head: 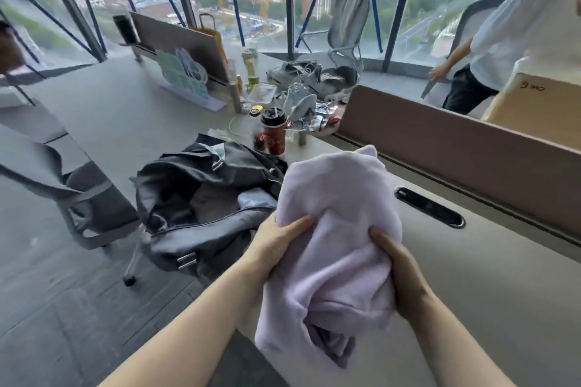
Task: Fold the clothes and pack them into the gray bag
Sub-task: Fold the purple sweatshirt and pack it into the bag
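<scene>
- Over the near edge of the desk (pixel 471 276), both hands gripped a bundled lilac garment (pixel 336 229) from either side and held it up off the surface.
- The left hand (pixel 279 242) clasped the bundle's left side, thumb lying across the front of the cloth and the other fingers hidden behind it.
- The right hand (pixel 399 267) clasped the right side in the same way, thumb on the front, the two thumbs well apart with a fold of cloth between them.
- The garment's lower end hung loose below the hands, open at the bottom, past the desk's front edge.
- Just left of the bundle sat the gray bag (pixel 201 207), unzipped and gaping, with folded cloth already visible inside; whether it rested on the desk corner or on a seat beside it could not be told.
- The garment's left edge overlapped the bag's right rim in the view, so the gap between them could not be judged.
- Right of the hands the desk top lay bare up to a dark oval cable slot (pixel 429 207) and a brown divider panel (pixel 456 148) running along the far edge.
- Beyond the bag stood a red cup (pixel 273 135) among clutter at the desk's far end.
- Left of the bag, a gray office chair (pixel 72 185) stood on open floor.
- At far right, behind the divider, another person in a white shirt (pixel 528 28) stood near the windows.
</scene>
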The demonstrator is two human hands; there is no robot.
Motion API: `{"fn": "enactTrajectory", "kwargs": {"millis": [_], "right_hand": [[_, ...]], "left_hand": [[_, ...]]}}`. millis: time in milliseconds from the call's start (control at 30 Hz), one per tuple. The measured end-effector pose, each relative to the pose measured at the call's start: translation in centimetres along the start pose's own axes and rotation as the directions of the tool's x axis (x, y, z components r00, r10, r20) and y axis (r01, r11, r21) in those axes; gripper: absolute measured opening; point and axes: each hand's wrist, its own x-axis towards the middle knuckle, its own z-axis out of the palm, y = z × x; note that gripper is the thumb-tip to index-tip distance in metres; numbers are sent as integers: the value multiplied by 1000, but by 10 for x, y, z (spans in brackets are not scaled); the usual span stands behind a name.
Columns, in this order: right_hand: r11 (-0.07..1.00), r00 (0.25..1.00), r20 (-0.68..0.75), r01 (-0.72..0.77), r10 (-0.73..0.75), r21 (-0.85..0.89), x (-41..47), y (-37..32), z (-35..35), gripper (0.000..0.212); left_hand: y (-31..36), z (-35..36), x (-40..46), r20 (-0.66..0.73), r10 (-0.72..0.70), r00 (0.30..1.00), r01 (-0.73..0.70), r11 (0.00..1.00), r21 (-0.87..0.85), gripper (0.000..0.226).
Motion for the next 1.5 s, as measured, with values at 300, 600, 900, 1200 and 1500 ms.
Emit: {"fn": "enactTrajectory", "kwargs": {"millis": [300, 600, 900, 1200, 1500], "right_hand": [[988, 983, 128, -139, 130, 61, 57, -2, 204, 61], [981, 991, 11, -132, 131, 143, 129, 21, 305, 63], [974, 925, -329, -220, 191, -52, 214, 128, 257, 102], [976, 932, -301, -216, 200, -22, 203, 108, 274, 65], [984, 920, -362, -174, 152, -29, 199, 108, 279, 56]], "left_hand": [[42, -212, 37, 145, -33, 989, 55, 987, -149, 61], [51, -321, 117, 153, 86, 984, -95, 994, 55, 48], [-26, -343, 165, 123, -186, 975, 20, 623, 782, 48], [-17, -344, 233, 353, 86, 932, -329, -215, 920, 57], [-26, -327, 318, 455, 17, 890, -408, -412, 815, 31]]}}
